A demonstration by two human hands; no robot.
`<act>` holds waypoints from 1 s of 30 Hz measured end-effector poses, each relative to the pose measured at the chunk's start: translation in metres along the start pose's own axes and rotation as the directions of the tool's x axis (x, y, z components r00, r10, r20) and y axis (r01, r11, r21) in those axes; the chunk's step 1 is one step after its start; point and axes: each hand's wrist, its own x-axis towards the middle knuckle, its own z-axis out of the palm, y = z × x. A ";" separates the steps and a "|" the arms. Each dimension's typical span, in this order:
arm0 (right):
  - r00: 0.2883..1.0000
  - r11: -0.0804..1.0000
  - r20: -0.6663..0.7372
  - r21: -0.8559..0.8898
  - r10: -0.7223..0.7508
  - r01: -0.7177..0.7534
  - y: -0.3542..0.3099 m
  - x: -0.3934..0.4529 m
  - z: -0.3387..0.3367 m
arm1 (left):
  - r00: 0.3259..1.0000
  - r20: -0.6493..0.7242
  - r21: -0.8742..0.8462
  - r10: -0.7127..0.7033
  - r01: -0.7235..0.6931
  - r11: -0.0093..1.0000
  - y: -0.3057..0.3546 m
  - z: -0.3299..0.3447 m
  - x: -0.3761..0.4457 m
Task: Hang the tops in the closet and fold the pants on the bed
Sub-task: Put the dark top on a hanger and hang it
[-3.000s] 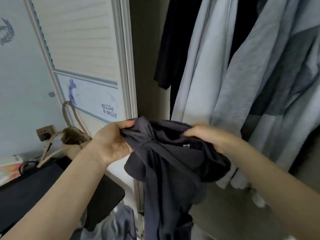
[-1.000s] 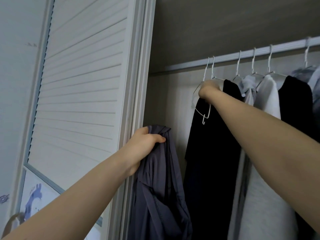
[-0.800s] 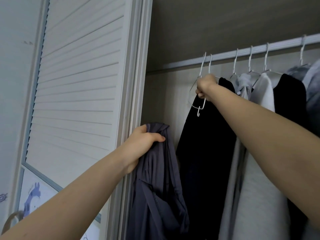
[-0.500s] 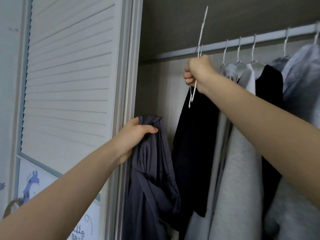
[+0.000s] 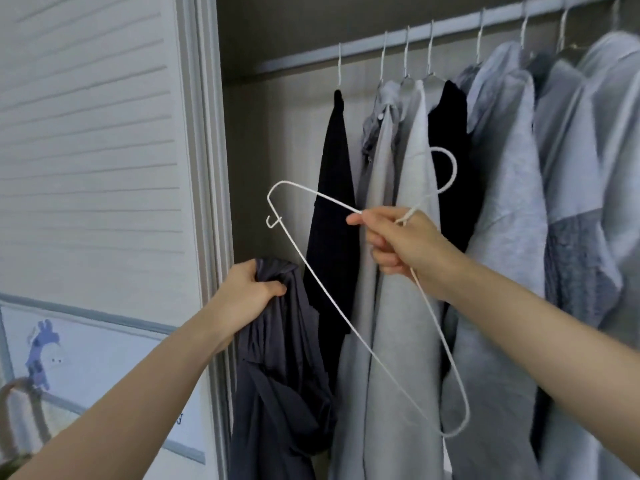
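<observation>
My left hand (image 5: 249, 292) grips a bunched dark grey top (image 5: 280, 368) near its upper edge; the cloth hangs down limp beside the closet's left frame. My right hand (image 5: 405, 244) holds a bare white wire hanger (image 5: 325, 285) by its neck, tilted in front of the hung clothes, its hook pointing up right. The hanger is off the closet rod (image 5: 450, 27) and apart from the grey top.
Several garments hang on the rod: a black one (image 5: 334, 188), light grey ones (image 5: 398, 306) and blue-grey shirts (image 5: 568, 237). A white louvered closet door (image 5: 90, 150) stands at left. A bag handle (image 5: 14, 410) shows at the lower left.
My right hand has lifted the white hanger off the rod and brought it down in front of the clothes. My left hand keeps its grip on the grey top.
</observation>
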 end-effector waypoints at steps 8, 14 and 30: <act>0.973 0.976 0.095 -0.081 0.212 -0.204 0.010 -0.087 -0.077 | 0.993 -0.119 0.103 -0.012 0.024 0.994 -0.005 0.015 -0.012; 0.916 0.929 0.174 -0.156 0.361 -0.336 0.023 -0.101 -0.085 | 0.994 0.084 0.194 0.073 -0.088 0.977 0.016 0.048 -0.023; 0.985 0.982 0.038 -0.093 0.169 -0.165 0.071 -0.134 -0.040 | 0.784 0.502 0.728 0.365 -0.611 0.311 0.017 0.093 -0.103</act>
